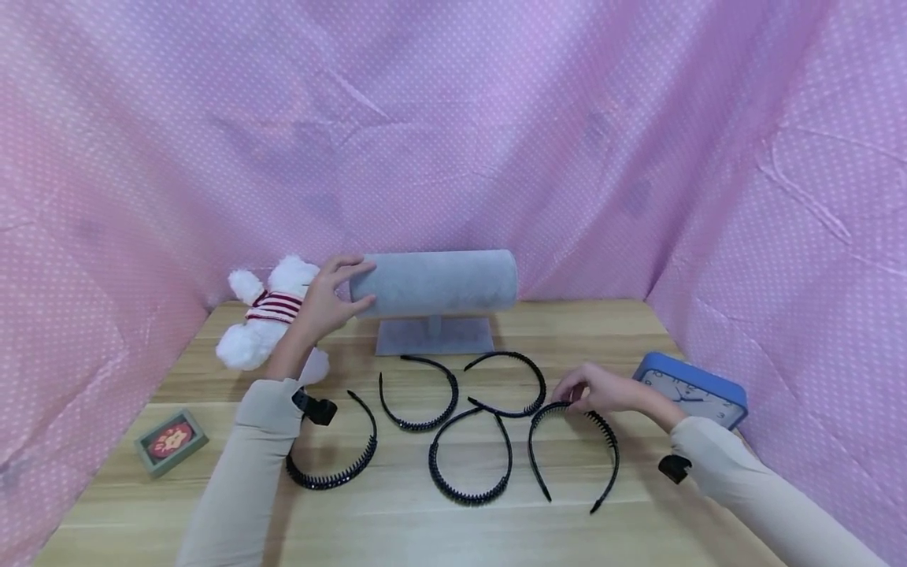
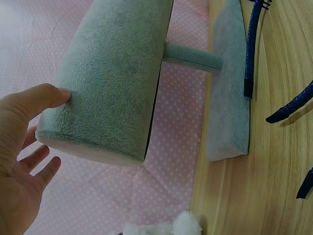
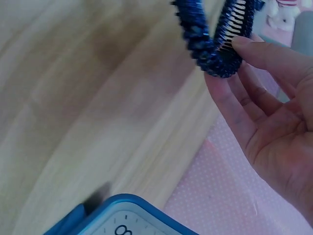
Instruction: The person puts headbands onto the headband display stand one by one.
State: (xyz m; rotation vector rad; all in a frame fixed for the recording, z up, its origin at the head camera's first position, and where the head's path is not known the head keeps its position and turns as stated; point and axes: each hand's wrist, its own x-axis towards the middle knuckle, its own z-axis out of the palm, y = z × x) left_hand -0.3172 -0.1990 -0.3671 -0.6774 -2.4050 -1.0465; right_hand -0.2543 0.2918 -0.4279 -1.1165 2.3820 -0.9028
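A grey plush roll display stand (image 1: 439,279) stands at the back of the table on a flat base. My left hand (image 1: 333,295) holds the roll's left end; in the left wrist view the thumb (image 2: 54,95) presses the plush while other fingers reach behind the end. My right hand (image 1: 591,387) pinches the top of a dark toothed headband (image 1: 612,441) between thumb and fingers. Its two tips point toward me. Beside it lie other dark headbands: one at back right (image 1: 542,378), one at front middle (image 1: 471,498), one at back left (image 1: 453,394) and one at far left (image 1: 372,441).
A white plush toy (image 1: 276,307) in a striped top sits behind my left forearm. To the right is a blue clock (image 1: 694,386). A small frame with a paw print (image 1: 170,442) lies at the left. Pink dotted cloth (image 1: 453,142) hangs behind the wooden table (image 1: 383,528).
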